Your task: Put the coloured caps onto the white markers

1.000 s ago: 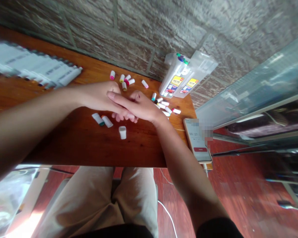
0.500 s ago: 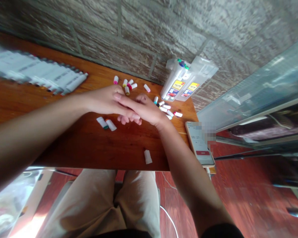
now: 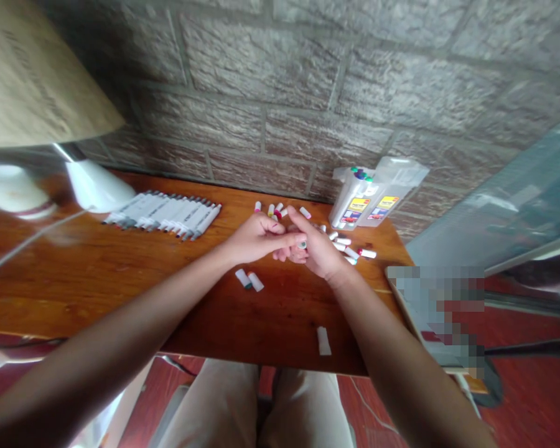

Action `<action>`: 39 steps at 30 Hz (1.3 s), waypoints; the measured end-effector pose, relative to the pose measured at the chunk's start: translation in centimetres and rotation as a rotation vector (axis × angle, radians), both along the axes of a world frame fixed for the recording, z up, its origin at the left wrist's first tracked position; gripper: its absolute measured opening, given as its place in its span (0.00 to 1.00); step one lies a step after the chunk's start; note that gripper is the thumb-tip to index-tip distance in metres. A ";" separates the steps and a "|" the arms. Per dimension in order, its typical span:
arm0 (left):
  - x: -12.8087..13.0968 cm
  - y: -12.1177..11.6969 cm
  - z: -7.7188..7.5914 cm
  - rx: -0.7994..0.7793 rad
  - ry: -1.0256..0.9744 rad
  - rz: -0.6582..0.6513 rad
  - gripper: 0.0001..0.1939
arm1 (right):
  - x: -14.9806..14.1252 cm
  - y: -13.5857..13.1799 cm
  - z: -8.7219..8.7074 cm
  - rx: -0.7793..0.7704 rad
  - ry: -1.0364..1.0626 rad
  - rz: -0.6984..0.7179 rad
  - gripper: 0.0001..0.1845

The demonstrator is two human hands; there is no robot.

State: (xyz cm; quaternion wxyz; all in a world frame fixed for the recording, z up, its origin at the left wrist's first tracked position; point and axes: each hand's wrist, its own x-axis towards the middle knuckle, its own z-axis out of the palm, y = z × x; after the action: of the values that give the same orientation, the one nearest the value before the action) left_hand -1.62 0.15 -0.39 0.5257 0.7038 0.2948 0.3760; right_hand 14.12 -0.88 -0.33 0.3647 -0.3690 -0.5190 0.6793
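My two hands meet above the middle of the wooden table [image 3: 121,280]. My left hand [image 3: 256,239] is closed, its thumb and fingers pinching a small teal-tipped marker cap [image 3: 302,244]. My right hand [image 3: 320,252] lies against it with the index finger stretched toward the wall; its other fingers are partly hidden behind the left hand. Two loose caps [image 3: 249,280] lie just below the hands. Several more caps [image 3: 273,210] are scattered behind them, and others [image 3: 352,247] to the right. One white cap [image 3: 323,341] lies near the front edge.
A row of several grey markers [image 3: 168,214] lies at the back left, beside a white lamp base [image 3: 91,183] under a shade [image 3: 28,81]. A clear plastic marker case [image 3: 368,196] stands against the brick wall. A phone [image 3: 429,317] lies at the table's right edge.
The view has tilted up and pulled back, bringing the lamp in. My hands have drawn apart from lying crossed to meeting fingertip to palm. The white cap has rolled toward the front edge.
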 end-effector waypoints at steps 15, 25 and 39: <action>0.9 -1.0 -0.5 0.470 -0.008 0.227 0.13 | -0.5 0.1 0.0 -0.152 0.303 -0.125 0.39; 0.9 -0.2 -0.6 0.037 -0.279 0.210 0.18 | 0.6 -1.1 2.3 0.118 -0.052 -0.273 0.39; 0.6 0.9 -0.3 -0.335 -0.592 0.048 0.25 | 3.3 -15.2 1.1 0.358 -1.276 -0.087 0.10</action>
State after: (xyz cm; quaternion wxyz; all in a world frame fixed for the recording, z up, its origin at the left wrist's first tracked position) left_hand -1.01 1.05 -0.66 0.6878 0.4607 0.2035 0.5228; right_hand 17.40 -16.10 0.76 0.0685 -0.6534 -0.7225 0.2153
